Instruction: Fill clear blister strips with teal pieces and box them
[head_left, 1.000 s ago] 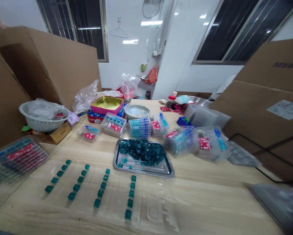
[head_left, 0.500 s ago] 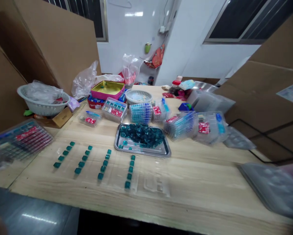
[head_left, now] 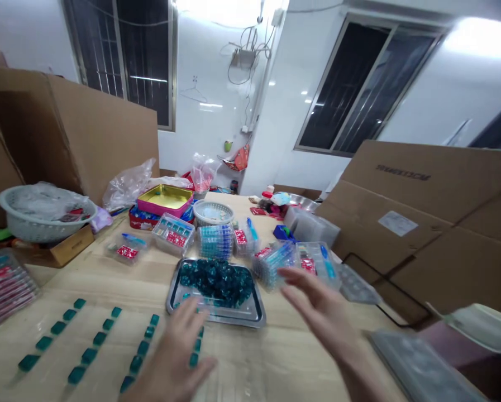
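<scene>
both hands have entered my view: left grip (head_left: 172, 357) spread at the near rim of the steel tray (head_left: 254, 322) of teal cubes (head_left: 214, 282), right grip (head_left: 321, 310) spread and empty. cubes look light, hard, slippery; pinch opposite faces.

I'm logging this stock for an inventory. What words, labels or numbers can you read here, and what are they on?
Cardboard carton, dark printed word: too blurred to read.
White label on that carton: too small to read.
Red card in a clear plastic box: too small to read.
</scene>
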`<state>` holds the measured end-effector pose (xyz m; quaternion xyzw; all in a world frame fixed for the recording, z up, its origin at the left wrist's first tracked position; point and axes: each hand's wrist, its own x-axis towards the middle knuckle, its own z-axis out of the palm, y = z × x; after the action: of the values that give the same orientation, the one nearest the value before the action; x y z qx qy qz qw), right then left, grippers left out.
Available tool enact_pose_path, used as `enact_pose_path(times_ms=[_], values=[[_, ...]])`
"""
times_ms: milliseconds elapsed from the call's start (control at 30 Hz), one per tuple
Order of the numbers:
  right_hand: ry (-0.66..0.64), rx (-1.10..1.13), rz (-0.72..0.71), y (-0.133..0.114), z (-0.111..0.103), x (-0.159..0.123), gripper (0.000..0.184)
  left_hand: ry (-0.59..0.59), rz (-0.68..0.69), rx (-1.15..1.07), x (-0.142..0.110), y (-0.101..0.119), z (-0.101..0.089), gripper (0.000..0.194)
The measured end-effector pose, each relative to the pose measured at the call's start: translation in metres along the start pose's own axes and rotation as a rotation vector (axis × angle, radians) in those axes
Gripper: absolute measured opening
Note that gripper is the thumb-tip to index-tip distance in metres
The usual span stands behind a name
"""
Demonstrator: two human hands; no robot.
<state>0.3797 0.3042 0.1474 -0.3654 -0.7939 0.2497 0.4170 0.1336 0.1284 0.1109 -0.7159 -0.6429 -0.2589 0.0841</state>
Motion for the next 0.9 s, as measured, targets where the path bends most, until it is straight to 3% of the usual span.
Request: enact_pose_path(times_ms=[67,133,233,433,567,700,833,900], values=[[-0.166,0.014,0.081,0.02,0.031,-0.003,0.02,-0.08,0.24,0.03,-0.003,0.017,0.065,0.059],[-0.247,-0.055,0.139,0.045,0.065,-0.009,0.017,-0.091,0.383,0.121,-0.008,0.029,0.115,0.043],[-0.301,-0.235,0.157,0.072,0.103,-0.016,0.023,-0.161,0.395,0.182,-0.015,0.03,0.146,0.035],[-0.34,-0.582,0.083,0.076,0.126,-0.017,0.021,-0.284,0.306,0.22,-0.043,-0.006,0.139,0.043],[-0.31,-0.581,0.031,0.077,0.125,-0.019,0.027,-0.346,0.194,0.205,-0.063,-0.023,0.133,0.046],[-0.267,-0.239,0.051,0.075,0.114,-0.026,0.021,-0.356,0.062,-0.028,-0.057,-0.024,0.111,0.053],[-0.397,0.346,0.31,0.055,0.103,-0.038,0.002,-0.141,-0.228,-0.463,-0.022,-0.008,0.081,0.032],[-0.484,0.571,0.433,0.04,0.101,-0.045,0.008,-0.099,-0.403,-0.743,0.001,0.002,0.073,0.031]])
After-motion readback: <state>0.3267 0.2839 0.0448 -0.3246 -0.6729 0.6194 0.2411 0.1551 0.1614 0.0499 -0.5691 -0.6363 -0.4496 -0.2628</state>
